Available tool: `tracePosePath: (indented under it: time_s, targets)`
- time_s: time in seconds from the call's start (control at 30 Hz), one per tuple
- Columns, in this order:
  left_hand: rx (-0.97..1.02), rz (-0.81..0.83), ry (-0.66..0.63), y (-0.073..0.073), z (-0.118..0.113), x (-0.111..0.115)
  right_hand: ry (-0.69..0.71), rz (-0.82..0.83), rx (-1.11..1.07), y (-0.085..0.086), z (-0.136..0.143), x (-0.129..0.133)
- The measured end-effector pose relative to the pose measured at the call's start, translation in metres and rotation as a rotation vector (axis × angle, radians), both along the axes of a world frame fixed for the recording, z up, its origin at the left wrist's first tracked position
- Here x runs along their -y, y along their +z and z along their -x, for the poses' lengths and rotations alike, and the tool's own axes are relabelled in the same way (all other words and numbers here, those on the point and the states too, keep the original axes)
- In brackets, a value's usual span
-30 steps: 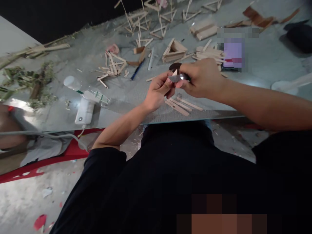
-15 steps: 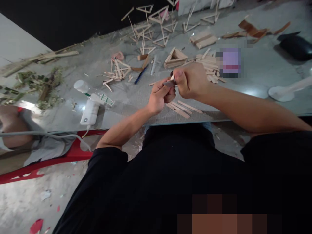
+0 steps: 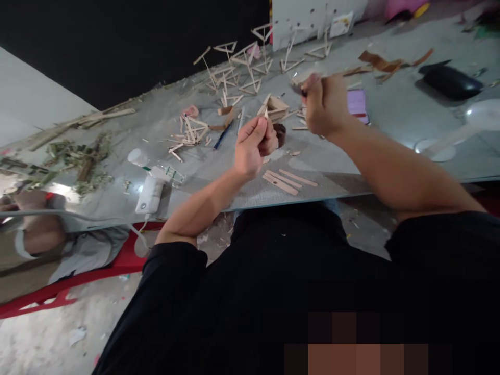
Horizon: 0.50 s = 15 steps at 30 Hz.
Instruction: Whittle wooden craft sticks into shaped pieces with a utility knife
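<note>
My left hand (image 3: 253, 143) is closed in a pinch around a wooden craft stick (image 3: 266, 113). Only the stick's pale, pointed tip shows above the thumb; the fingers cover the rest. To the right and higher up, my right hand (image 3: 327, 107) is a fist around what looks like a small knife (image 3: 299, 88), its dark blade blurred by motion. The two hands are apart. Below them, several loose craft sticks (image 3: 287, 180) lie near the table's front edge. A dark brown rounded thing (image 3: 279, 136) sits just beside my left fingers. Behind them is a triangular stack of sticks (image 3: 278, 107).
Thin stick frames (image 3: 244, 57) stand at the back. Left of my hands are a pile of joined sticks (image 3: 191, 130), a blue pen (image 3: 223, 134), a clear bottle (image 3: 138, 157) and a white power bank (image 3: 148, 195). A purple-screened phone (image 3: 357, 104) lies right. Another person's arm (image 3: 41, 221) is far left.
My right hand has moved away from my left, up and to the right, with the knife. The stick's pointed tip now shows above my left hand. The view has shifted slightly.
</note>
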<state>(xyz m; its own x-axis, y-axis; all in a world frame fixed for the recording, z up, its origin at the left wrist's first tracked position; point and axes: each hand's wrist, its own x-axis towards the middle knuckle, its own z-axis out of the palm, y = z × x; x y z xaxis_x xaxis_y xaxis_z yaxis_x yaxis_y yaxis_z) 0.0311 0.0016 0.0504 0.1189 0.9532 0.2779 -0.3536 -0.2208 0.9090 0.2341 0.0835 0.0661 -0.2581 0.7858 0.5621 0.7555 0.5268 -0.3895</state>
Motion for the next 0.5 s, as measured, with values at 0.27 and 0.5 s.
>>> tracePosePath:
  time_s: [0.27,0.5]
  targets:
    - [0.041,-0.093,-0.100,-0.032,-0.007,-0.013,0.150,-0.036,0.148,-0.008,0.020,0.031]
    - [0.052,-0.088,-0.145,-0.040,0.000,-0.006,0.248,0.078,0.104,-0.006,0.020,0.045]
